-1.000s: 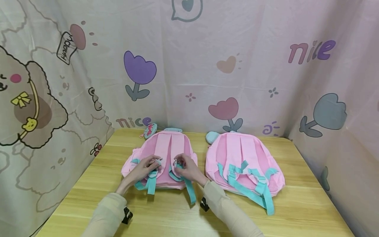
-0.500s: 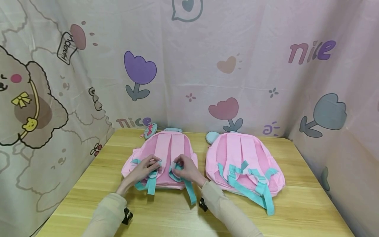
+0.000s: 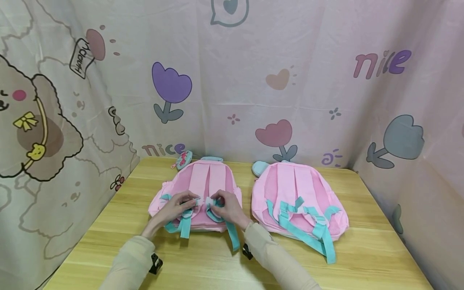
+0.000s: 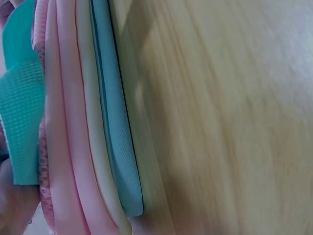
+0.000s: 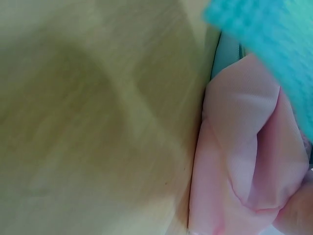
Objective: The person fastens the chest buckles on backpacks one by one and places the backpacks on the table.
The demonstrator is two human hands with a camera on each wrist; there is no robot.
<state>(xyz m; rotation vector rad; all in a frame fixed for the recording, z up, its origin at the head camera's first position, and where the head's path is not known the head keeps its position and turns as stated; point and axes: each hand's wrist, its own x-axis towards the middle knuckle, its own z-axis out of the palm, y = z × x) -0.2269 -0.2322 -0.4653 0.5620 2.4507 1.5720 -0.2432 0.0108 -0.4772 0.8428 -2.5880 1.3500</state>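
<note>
A pink backpack (image 3: 203, 177) lies straps up at the left of the table. Over its lower middle, my left hand (image 3: 178, 204) pinches a small white buckle piece (image 3: 198, 201) on a teal strap. Facing it, my right hand (image 3: 229, 206) pinches a second white piece (image 3: 209, 201) on the other strap's teal webbing. A narrow gap appears between the two pieces; their fine shape is too small to tell. One teal strap tail (image 4: 22, 112) hangs by the bag's layered edge in the left wrist view. In the right wrist view, blurred teal webbing (image 5: 274, 44) crosses the pink side pocket (image 5: 239, 142).
A second pink backpack (image 3: 297, 181) lies to the right, its teal straps (image 3: 319, 229) joined across the front and trailing onto the wooden table (image 3: 203, 266). A small round pouch (image 3: 184, 160) sits behind the left bag. A printed curtain (image 3: 232, 80) stands behind the table.
The right hand has shifted slightly left, and both white pieces have turned toward each other and come closer together. The backpacks have stayed put.
</note>
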